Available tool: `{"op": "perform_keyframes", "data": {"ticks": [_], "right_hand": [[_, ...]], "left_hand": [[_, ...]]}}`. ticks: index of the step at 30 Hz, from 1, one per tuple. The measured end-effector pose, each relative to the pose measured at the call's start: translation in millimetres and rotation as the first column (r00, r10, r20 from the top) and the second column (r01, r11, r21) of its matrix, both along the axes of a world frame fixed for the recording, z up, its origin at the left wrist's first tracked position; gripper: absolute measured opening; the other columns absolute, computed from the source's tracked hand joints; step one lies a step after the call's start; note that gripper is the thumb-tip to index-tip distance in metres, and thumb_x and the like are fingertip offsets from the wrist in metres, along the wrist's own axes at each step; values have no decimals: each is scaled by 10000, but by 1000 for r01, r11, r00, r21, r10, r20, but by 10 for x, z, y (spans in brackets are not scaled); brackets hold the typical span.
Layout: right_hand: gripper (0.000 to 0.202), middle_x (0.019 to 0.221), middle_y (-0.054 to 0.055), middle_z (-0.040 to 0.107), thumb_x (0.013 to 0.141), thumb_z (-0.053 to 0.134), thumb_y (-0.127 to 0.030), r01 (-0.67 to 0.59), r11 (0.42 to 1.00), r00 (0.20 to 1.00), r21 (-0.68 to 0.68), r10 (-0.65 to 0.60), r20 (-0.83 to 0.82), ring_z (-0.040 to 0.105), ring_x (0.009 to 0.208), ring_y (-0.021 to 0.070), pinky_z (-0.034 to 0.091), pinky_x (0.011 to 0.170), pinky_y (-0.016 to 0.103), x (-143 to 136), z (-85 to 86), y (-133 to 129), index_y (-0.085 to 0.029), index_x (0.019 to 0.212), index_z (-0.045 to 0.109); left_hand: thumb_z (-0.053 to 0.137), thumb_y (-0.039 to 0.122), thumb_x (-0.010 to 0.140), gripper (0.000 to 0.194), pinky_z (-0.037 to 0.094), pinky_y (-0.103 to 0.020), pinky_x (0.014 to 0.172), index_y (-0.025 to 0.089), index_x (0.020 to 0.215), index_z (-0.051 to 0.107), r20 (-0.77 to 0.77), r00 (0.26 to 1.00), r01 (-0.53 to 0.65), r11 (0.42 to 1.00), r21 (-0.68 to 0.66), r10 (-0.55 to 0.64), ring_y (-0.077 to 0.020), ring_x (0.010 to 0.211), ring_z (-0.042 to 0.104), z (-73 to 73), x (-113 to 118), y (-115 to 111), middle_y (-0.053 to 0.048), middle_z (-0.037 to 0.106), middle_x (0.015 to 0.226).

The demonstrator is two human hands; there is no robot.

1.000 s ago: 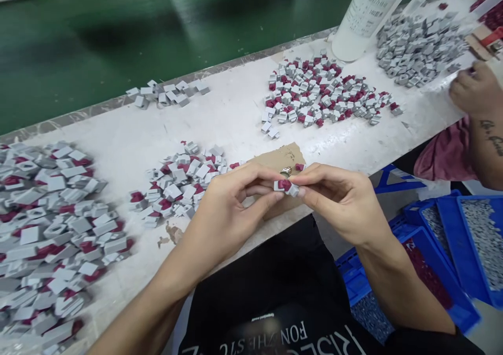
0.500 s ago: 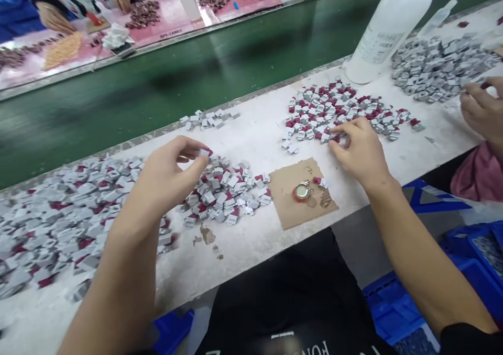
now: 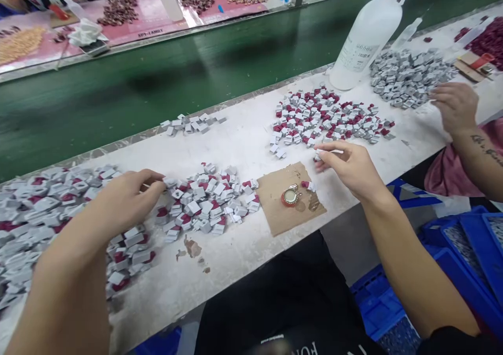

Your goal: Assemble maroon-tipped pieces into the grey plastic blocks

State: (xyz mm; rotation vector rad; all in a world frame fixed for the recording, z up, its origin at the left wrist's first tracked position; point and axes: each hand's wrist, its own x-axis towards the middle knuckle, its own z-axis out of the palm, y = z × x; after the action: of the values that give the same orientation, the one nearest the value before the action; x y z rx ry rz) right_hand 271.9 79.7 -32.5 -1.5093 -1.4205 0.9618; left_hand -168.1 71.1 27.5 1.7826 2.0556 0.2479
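My left hand (image 3: 128, 200), thumb and forefinger together, is over the gap between a large left pile of small grey-and-dark-red plastic pieces (image 3: 51, 208) and a smaller middle pile (image 3: 212, 200). Whether a piece sits between its fingertips I cannot make out. My right hand (image 3: 351, 169) pinches a small grey plastic piece (image 3: 317, 155), just in front of the right-hand pile of similar pieces (image 3: 310, 117). Between my hands lies a brown cardboard square (image 3: 271, 211). On it are a small round metal-rimmed dish (image 3: 291, 196) and one grey-and-red piece (image 3: 308, 186), beside a wet-looking stain.
A white bottle (image 3: 359, 43) stands behind the right pile, near a heap of grey pieces (image 3: 412, 77). At right is a co-worker's hand (image 3: 458, 109). A green belt (image 3: 220, 67) runs behind the table; blue crates (image 3: 463, 271) stand below on the right.
The view has shifted. My left hand has moved left from the middle pile, where it pinched a grey-and-red piece. My right hand has drawn back from the right pile with a piece.
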Motion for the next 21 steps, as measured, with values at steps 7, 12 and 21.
{"op": "perform_keyframes", "data": {"ticks": [7, 12, 21], "right_hand": [[255, 1043, 117, 844, 952, 770, -440, 48, 996, 942, 75, -70, 329, 750, 768, 242, 622, 743, 423, 116, -22, -219, -220, 1056, 844], [247, 919, 99, 815, 948, 766, -424, 113, 990, 932, 80, -134, 338, 724, 718, 257, 578, 639, 382, 172, -65, -294, -241, 1103, 829], [198, 1111, 119, 788, 986, 720, -340, -4, 984, 894, 178, -76, 442, 710, 705, 215, 595, 710, 396, 191, -108, -243, -217, 1104, 822]], "left_hand": [[605, 409, 1033, 234, 540, -618, 1163, 214, 1152, 655, -68, 997, -28, 999, -39, 25, -431, 1186, 704, 215, 181, 322, -166, 731, 1252], [608, 348, 1110, 402, 388, -641, 1345, 179, 1474, 603, -49, 999, -8, 997, 83, 12, -426, 1579, 473, 162, 258, 522, -157, 566, 1554], [618, 348, 1117, 285, 339, -578, 1387, 121, 1254, 723, -66, 998, 21, 989, 148, -11, -352, 1508, 504, 41, 419, 933, -119, 708, 1425]]}}
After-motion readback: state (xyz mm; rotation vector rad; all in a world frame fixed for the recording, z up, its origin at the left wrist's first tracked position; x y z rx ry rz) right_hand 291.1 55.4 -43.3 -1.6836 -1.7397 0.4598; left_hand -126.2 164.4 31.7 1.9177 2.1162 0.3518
